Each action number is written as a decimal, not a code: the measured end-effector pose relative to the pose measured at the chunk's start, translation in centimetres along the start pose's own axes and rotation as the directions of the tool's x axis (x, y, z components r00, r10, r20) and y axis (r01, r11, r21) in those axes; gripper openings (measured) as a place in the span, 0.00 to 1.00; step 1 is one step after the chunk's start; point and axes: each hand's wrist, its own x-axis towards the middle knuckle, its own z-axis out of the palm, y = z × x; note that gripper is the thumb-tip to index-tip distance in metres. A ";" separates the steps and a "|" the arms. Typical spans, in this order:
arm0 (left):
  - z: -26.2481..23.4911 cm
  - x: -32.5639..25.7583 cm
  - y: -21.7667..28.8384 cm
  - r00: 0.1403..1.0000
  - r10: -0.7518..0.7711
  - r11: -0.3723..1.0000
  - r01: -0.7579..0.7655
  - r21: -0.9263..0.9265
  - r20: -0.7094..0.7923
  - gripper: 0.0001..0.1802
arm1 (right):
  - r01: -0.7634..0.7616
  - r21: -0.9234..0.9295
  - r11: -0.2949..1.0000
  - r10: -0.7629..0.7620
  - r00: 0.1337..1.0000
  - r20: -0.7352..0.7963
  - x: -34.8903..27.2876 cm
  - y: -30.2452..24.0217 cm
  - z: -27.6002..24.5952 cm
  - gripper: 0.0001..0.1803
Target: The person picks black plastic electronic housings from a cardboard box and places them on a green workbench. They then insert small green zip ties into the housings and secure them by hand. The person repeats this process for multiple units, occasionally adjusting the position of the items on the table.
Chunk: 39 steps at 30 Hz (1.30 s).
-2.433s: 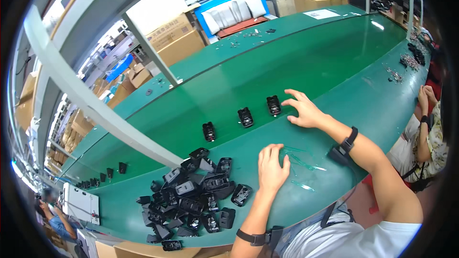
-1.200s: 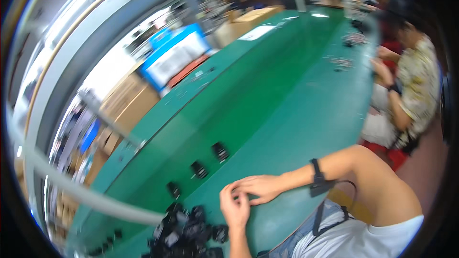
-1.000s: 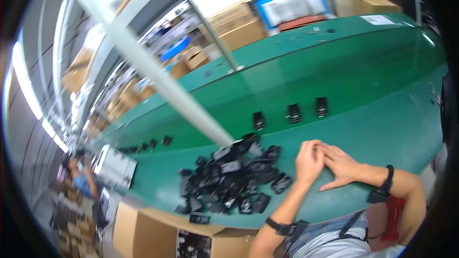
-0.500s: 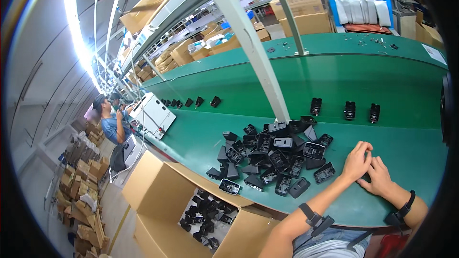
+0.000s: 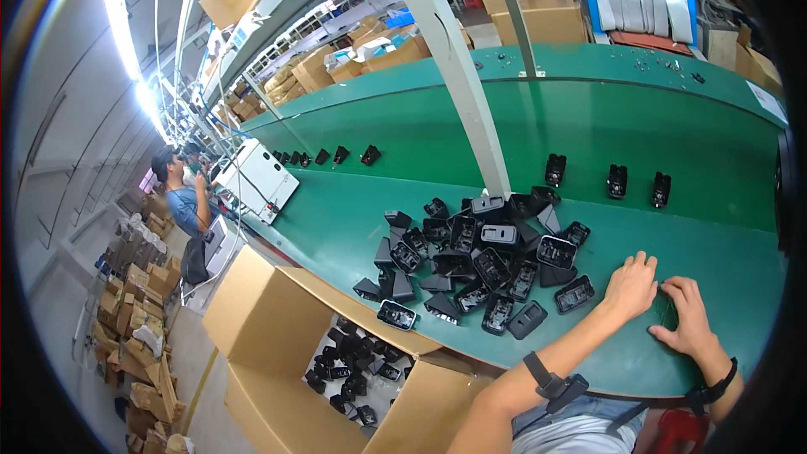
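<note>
My left hand (image 5: 632,287) rests low over the green bench top (image 5: 714,273), its back toward me and the fingers bent and close together. Whatever may lie under those fingers is hidden. To its right, my right hand (image 5: 689,319) is curved, thumb and fingers apart. Between the two hands a few thin dark lines show on the green surface, too faint to name. Left of my hands lies a loose heap of black plastic housings (image 5: 492,269), some with open cavities up. A single housing (image 5: 574,294) at the heap's right edge is nearest my left hand.
An open cardboard box (image 5: 277,319) with black parts inside stands at the bench's near edge. A pale post (image 5: 454,76) rises behind the heap. Several black assemblies (image 5: 617,181) line the back strip. A white machine (image 5: 256,181) and a seated person (image 5: 183,197) are far left.
My hands, joined at the fingers before, have drawn apart, the right one opening. The view has shifted slightly, and the heap looks unmoved on the bench.
</note>
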 end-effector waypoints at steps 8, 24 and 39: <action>-2.7 -1.3 1.0 0.960 0.030 0.987 -0.072 0.143 0.279 0.32 | -0.067 -0.014 0.998 0.069 0.989 0.129 -1.7 1.9 -2.3 0.68; 1.9 0.0 -0.6 0.988 -0.128 0.958 0.145 -0.246 0.084 0.14 | -0.015 0.063 0.998 0.016 1.000 -0.012 2.9 -2.5 3.3 0.62; -1.1 -0.2 -0.7 0.999 -0.021 1.000 0.020 -0.017 -0.044 0.11 | -0.002 0.060 0.998 0.006 0.997 -0.077 3.6 -2.0 0.7 0.39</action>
